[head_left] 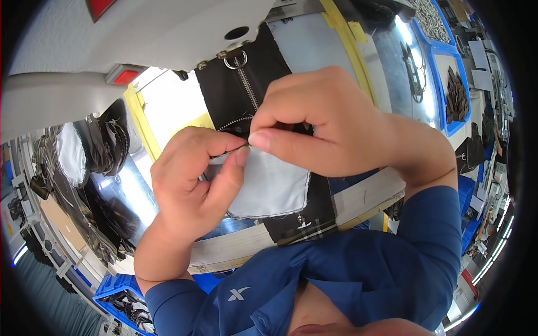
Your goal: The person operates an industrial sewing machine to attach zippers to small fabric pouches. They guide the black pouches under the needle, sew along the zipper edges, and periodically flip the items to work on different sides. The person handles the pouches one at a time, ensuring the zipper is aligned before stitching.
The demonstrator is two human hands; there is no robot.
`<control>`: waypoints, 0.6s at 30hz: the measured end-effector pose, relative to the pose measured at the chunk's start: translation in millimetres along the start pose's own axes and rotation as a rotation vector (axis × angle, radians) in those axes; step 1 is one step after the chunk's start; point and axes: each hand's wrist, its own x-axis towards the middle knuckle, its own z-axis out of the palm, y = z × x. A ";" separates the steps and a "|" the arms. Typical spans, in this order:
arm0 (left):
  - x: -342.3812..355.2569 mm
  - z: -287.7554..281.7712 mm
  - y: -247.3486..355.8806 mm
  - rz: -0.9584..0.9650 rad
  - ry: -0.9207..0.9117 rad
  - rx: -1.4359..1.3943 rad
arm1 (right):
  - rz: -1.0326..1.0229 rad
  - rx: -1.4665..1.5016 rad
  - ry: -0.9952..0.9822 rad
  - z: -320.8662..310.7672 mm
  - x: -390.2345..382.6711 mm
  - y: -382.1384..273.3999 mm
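Observation:
A black fabric piece (221,92) with a silver-toothed zipper (246,87) and a metal D-ring (236,60) lies in front of me, partly under the machine arm. A white lining piece (272,185) hangs over its near part, and more black fabric (314,210) shows below. My left hand (196,173) pinches the upper edge of the lining between thumb and forefinger. Right beside it, my right hand (319,123) is closed in a pinch at the same edge, close to the zipper's near end. Whatever sits between its fingertips is too small to make out.
A pale sewing machine (168,33) reaches over the work from the upper left. Yellow tape (143,126) marks the table. Dark zippered pieces (103,140) are piled at left. Blue trays (448,129) of small parts stand at right, with scissors (414,73) nearby.

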 end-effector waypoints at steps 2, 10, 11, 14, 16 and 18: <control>0.4 -0.1 0.7 -0.009 -0.003 -0.006 | 0.024 0.002 -0.029 -1.0 0.6 0.1; -0.7 -2.2 0.6 -0.144 -0.030 -0.064 | 0.065 -0.031 -0.021 1.6 1.9 -2.0; -1.1 -1.4 -1.1 -0.150 -0.022 -0.074 | 0.091 -0.039 -0.012 2.7 2.0 -2.7; -1.4 -0.8 -0.1 -0.191 -0.007 -0.095 | 0.092 -0.072 -0.044 3.8 1.9 -0.6; -2.2 -0.2 1.6 -0.232 0.000 -0.115 | 0.080 -0.013 -0.019 6.5 1.8 2.3; -3.0 0.8 2.5 -0.280 0.009 -0.146 | 0.058 -0.007 0.005 6.7 2.4 3.4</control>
